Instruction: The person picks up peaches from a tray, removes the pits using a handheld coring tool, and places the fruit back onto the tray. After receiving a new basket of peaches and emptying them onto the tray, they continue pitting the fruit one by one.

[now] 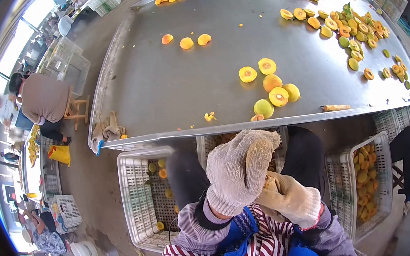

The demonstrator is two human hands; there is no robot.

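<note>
Both my hands wear pale knit work gloves and meet over my lap, just below the table's near edge. My left hand (237,170) is closed, its stained thumb laid across the front. Lower and to the right, my right hand (294,198) has its fingers curled in against the left palm. A brownish bit shows between the gloves, too hidden to name. Ahead on the metal table (185,89) lies a small group of yellow peaches, including a cut half with its pit (278,97) and a whole greenish one (263,108).
Peach halves (360,27) are heaped at the table's right. A brown stick-like handle (335,107) and a spare glove (109,128) lie along the near edge. Crates flank my knees: a left crate (132,202) and a peach-filled right crate (343,188). A co-worker (44,95) sits left.
</note>
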